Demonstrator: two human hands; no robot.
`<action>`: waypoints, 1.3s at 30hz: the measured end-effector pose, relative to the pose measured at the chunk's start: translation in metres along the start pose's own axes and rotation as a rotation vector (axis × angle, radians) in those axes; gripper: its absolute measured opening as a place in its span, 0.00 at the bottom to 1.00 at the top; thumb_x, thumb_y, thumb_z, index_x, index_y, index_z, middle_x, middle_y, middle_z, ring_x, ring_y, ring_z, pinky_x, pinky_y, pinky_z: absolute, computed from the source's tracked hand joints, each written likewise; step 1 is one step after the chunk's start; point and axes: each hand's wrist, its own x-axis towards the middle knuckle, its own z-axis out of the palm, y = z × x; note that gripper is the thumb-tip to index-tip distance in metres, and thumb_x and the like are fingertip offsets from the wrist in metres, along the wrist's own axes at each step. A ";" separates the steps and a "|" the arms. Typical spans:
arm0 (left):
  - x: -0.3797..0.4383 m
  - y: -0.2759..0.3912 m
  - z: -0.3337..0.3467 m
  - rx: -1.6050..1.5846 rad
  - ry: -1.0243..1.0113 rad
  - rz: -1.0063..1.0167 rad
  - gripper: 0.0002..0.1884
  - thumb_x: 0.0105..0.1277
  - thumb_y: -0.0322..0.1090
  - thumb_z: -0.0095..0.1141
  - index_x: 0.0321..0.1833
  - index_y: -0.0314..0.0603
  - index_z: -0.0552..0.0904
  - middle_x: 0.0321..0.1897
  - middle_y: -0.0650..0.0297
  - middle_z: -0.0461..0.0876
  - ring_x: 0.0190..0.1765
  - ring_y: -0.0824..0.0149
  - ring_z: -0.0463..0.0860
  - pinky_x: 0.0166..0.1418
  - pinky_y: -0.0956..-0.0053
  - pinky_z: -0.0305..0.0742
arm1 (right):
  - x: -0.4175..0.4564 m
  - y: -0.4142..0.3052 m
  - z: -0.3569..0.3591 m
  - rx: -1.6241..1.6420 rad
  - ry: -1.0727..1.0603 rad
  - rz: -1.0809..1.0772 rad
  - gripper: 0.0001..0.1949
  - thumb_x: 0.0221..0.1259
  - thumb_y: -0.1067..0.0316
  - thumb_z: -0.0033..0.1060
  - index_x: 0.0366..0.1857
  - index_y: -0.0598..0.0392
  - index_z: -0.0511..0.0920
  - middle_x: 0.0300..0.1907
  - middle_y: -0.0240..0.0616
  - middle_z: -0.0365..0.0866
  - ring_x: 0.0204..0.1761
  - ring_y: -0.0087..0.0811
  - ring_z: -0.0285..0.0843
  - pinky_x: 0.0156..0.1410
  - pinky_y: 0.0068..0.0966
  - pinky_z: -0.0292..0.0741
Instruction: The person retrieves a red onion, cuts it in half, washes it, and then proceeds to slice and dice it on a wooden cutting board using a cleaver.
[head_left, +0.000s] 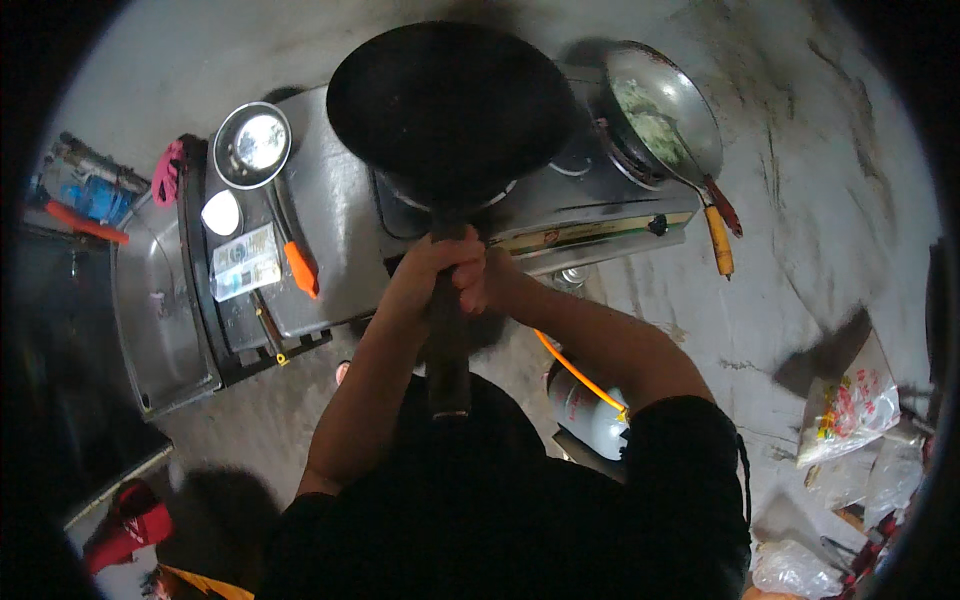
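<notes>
A large black wok (450, 105) is held over the left side of a gas stove (540, 214). Its long dark handle (448, 352) runs back towards my chest. My left hand (436, 256) is closed around this handle close to the pan. From the other side my right hand (491, 277) grips the handle too, its fingers against the left hand. The wok's face is too dark to show whether anything is in it. Part of a burner's metal ring shows just below its rim.
On the right burner, a steel wok (694, 97) holds pale green food (652, 127) and a utensil; its yellow handle (718, 240) juts out. Leftward are a steel ladle (253, 145), a white bowl (221, 213), a plastic box (246, 261) and a sink (161, 300). A gas cylinder (585, 412) stands below.
</notes>
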 end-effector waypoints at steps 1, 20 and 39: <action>0.002 -0.003 0.000 0.038 -0.037 0.049 0.04 0.69 0.35 0.53 0.37 0.48 0.73 0.16 0.72 0.64 0.16 0.71 0.65 0.25 0.73 0.61 | -0.002 0.003 0.000 0.086 -0.011 -0.022 0.13 0.63 0.58 0.55 0.46 0.50 0.81 0.42 0.36 0.84 0.41 0.37 0.83 0.44 0.38 0.79; -0.007 -0.022 -0.034 -0.137 0.004 0.068 0.18 0.63 0.46 0.66 0.36 0.35 0.80 0.25 0.55 0.80 0.24 0.60 0.82 0.30 0.65 0.78 | -0.033 -0.041 -0.059 0.218 0.088 0.550 0.17 0.65 0.54 0.56 0.51 0.52 0.76 0.43 0.32 0.84 0.47 0.34 0.84 0.47 0.30 0.80; -0.080 -0.081 -0.044 0.293 -0.004 0.020 0.14 0.77 0.41 0.50 0.57 0.40 0.75 0.43 0.54 0.85 0.42 0.57 0.84 0.46 0.64 0.82 | -0.326 -0.335 0.141 -0.072 -0.196 1.080 0.20 0.64 0.43 0.53 0.43 0.47 0.84 0.40 0.45 0.87 0.46 0.49 0.85 0.50 0.45 0.80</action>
